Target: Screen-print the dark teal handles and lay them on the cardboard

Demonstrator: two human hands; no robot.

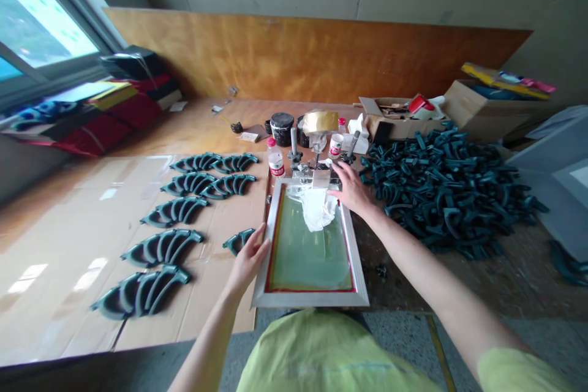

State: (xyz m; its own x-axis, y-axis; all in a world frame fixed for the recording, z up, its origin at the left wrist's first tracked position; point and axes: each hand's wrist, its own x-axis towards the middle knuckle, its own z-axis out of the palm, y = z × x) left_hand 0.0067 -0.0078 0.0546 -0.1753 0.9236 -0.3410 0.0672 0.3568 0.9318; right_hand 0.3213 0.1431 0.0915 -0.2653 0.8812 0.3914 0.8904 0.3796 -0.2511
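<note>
A silk-screen frame with a silver rail lies flat in front of me. Its green mesh has a red taped border. A crumpled white cloth lies on the upper mesh. My left hand grips the frame's left rail, close to a single dark teal curved plastic part. My right hand rests spread over the upper right corner, next to metal hinge clamps. Further dark teal parts lie in rows on a cardboard sheet. A large heap of them sits to the right.
Behind the frame stand a black ink tin, a bottle with a red label and small containers. An open cardboard box holds assorted items. A wooden board stands along the back wall, and folded fabrics lie under the window.
</note>
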